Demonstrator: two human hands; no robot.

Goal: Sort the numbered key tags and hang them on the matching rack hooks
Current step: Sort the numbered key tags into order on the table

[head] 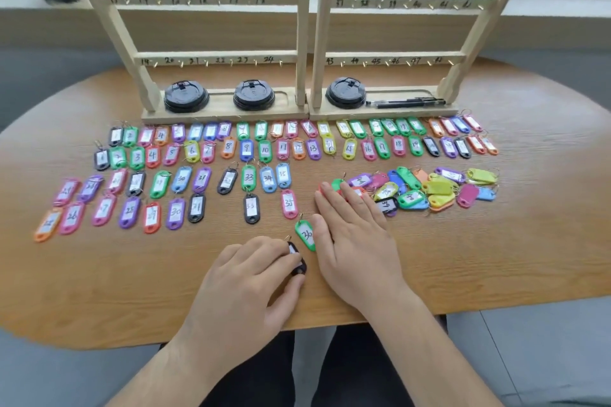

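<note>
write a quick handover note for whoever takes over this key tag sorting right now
Left hand: fingers pinching a black tag against the table.
Right hand: flat on the table, open, fingertips at the edge of the unsorted pile; a green tag marked 36 lies beside its thumb.
Done: tags laid out in numbered rows in front of the racks, up to about 35.
Left: sort the pile, then hang everything; the rack hooks in view are all bare.
</note>
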